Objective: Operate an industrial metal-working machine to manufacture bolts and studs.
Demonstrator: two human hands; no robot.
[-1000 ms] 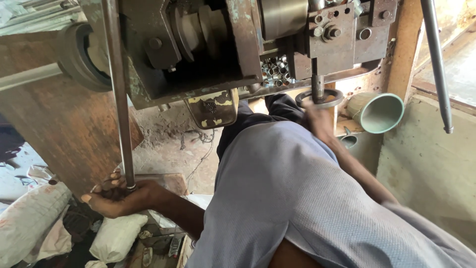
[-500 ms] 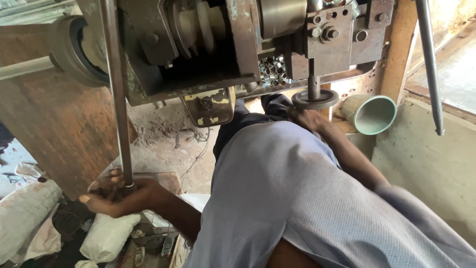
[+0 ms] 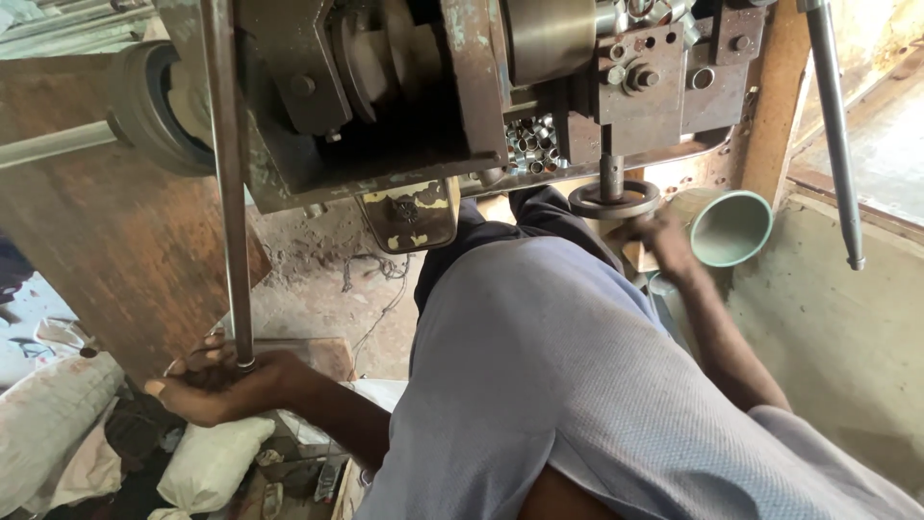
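Observation:
My left hand (image 3: 217, 382) is low on the left, its fingers closed around the bottom end of a long upright steel lever rod (image 3: 227, 193). The rod runs up in front of a worn metal machine (image 3: 404, 106) that fills the top of the view. My right hand (image 3: 664, 241) is blurred, just below and right of a small round handwheel (image 3: 589, 202) on a vertical spindle under the machine. It lies between that wheel and a green plastic cup (image 3: 731, 229). I cannot make out its grip. My grey-blue shirt (image 3: 558, 385) covers the middle.
Several small metal rings (image 3: 529, 144) lie heaped in a recess of the machine. A second steel rod (image 3: 834, 144) hangs at the right. A rusty brown panel (image 3: 96, 250) stands on the left, with white sacks (image 3: 212, 462) and scraps on the floor below.
My right hand has slid from under the handwheel out to its right, towards the green cup. My left hand stays closed on the lever rod's end.

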